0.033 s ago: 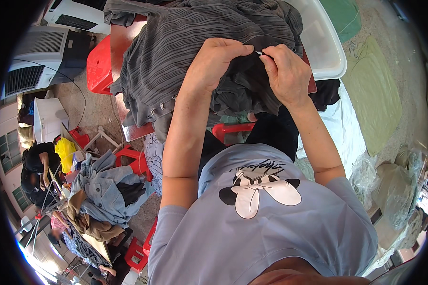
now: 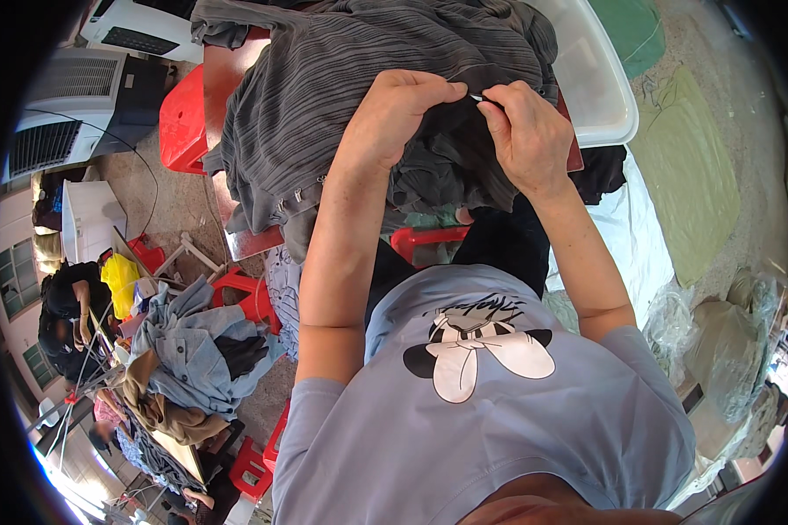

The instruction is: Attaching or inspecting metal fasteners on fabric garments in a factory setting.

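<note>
A dark grey striped garment (image 2: 324,96) lies bunched on a reddish-brown table (image 2: 236,236) in front of me. My left hand (image 2: 403,109) pinches a fold of it near the top middle. My right hand (image 2: 525,131) is close beside the left, fingers closed on a thin silvery metal tool (image 2: 480,97) whose tip touches the same fold. The fingertips of both hands almost meet over the cloth. Darker fabric (image 2: 446,175) hangs below my hands. What kind of tool it is I cannot tell.
A white plastic tub (image 2: 591,83) stands behind the garment on the right. Red plastic stools (image 2: 182,122) flank the table. A heap of clothes (image 2: 184,350) and another person (image 2: 66,302) are at the left. Green sheets (image 2: 683,175) lie on the floor.
</note>
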The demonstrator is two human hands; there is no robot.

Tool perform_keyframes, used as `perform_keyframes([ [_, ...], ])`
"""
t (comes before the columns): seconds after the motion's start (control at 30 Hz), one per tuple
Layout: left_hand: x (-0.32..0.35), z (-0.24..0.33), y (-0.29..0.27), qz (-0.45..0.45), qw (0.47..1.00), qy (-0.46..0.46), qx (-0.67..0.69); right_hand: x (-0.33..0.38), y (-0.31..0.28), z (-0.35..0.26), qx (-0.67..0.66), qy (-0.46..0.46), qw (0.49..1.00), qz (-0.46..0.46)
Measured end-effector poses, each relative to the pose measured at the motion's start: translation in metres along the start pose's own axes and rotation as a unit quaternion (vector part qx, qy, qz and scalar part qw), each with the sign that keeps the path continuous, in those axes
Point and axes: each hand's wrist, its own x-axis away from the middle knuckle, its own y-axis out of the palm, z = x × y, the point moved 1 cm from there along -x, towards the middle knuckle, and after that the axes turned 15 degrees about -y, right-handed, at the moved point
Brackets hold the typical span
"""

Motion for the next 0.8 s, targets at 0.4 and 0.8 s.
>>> perform_keyframes([
  [0.4,-0.0032,-0.0015,0.0014,0.016,1.000,-0.006,-0.002,0.0012,-0.0036,-0.0044,0.071,-0.015,0.997,-0.019],
  [0.8,-0.0005,-0.0008,0.0067,0.029,0.999,0.010,0.015,0.0023,-0.0004,-0.0038,0.100,-0.022,0.994,-0.030],
])
